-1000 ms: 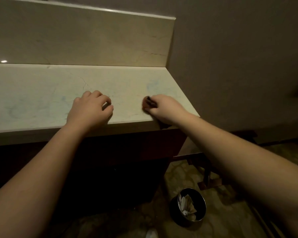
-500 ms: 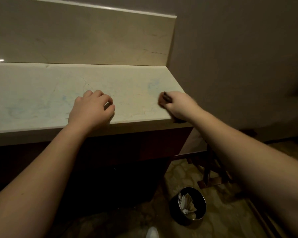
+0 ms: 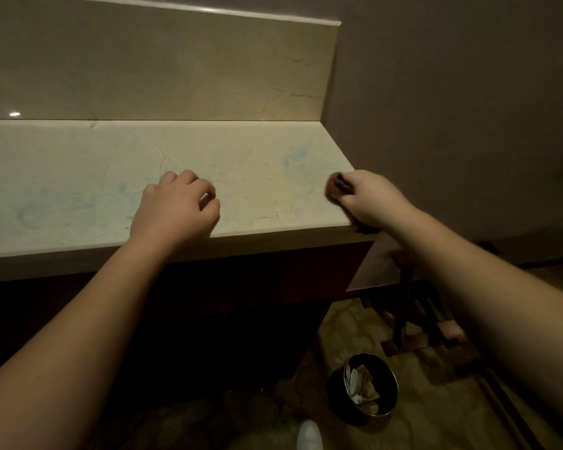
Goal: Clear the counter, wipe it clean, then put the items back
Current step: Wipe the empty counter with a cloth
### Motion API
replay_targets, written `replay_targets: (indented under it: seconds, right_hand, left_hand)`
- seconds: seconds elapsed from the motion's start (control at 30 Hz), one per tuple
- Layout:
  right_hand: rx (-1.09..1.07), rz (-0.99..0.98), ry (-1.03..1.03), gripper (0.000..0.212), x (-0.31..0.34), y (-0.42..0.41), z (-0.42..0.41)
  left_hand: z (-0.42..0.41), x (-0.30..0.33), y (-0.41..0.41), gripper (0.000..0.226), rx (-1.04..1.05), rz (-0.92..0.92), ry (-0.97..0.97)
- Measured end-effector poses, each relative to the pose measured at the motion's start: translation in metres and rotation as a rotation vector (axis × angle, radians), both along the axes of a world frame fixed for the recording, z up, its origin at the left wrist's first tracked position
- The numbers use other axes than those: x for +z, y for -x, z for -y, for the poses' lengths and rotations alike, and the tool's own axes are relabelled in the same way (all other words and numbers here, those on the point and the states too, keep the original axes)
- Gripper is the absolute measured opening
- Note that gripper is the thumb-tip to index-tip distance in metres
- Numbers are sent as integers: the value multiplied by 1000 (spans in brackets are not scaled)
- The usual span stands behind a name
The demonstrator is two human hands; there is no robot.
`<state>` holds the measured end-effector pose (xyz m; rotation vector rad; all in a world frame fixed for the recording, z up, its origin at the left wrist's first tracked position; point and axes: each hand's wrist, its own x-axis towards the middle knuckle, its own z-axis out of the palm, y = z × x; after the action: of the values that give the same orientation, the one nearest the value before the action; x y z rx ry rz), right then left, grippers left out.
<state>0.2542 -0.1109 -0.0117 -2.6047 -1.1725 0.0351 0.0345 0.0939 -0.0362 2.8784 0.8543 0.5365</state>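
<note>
A pale marble counter (image 3: pixel 78 177) runs across the view with a matching backsplash behind it. Faint bluish smears show on its surface. My right hand (image 3: pixel 368 199) grips a dark brown cloth (image 3: pixel 338 185) at the counter's right front corner; part of the cloth hangs below the edge under my wrist. My left hand (image 3: pixel 176 212) rests near the front edge in the middle, its fingers curled under and holding nothing. No items stand on the visible counter.
A plain wall (image 3: pixel 452 108) closes the counter's right end. Below the counter is a dark cabinet front (image 3: pixel 241 287). On the patterned floor stands a round black bin (image 3: pixel 363 388) with crumpled paper, and a dark wooden frame (image 3: pixel 413 319) sits to the right.
My right hand has slid the cloth rightwards along the front of the counter to its right corner. My left hand has stayed in place.
</note>
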Motion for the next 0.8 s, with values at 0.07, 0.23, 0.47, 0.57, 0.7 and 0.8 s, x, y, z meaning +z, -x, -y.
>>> replay_targets:
  seconds: [0.07, 0.23, 0.47, 0.57, 0.7, 0.8]
  right_hand:
    - [124, -1, -43, 14, -9, 27, -29]
    - [387, 10, -15, 4, -12, 53, -36]
    - [136, -62, 21, 11, 2, -50, -3]
    - [132, -63, 0, 7, 3, -69, -29]
    - [312, -57, 0, 7, 0, -54, -29]
    - [522, -73, 56, 12, 0, -49, -7]
  left_hand:
    - [0, 0, 0, 32, 6, 8, -4]
    - [2, 0, 2, 27, 1, 46, 1]
    - [4, 7, -6, 27, 29, 4, 7]
    - [9, 13, -18, 31, 43, 8, 70]
    - [36, 14, -48, 34, -19, 64, 131]
    - [53, 10, -72, 39, -74, 66, 172]
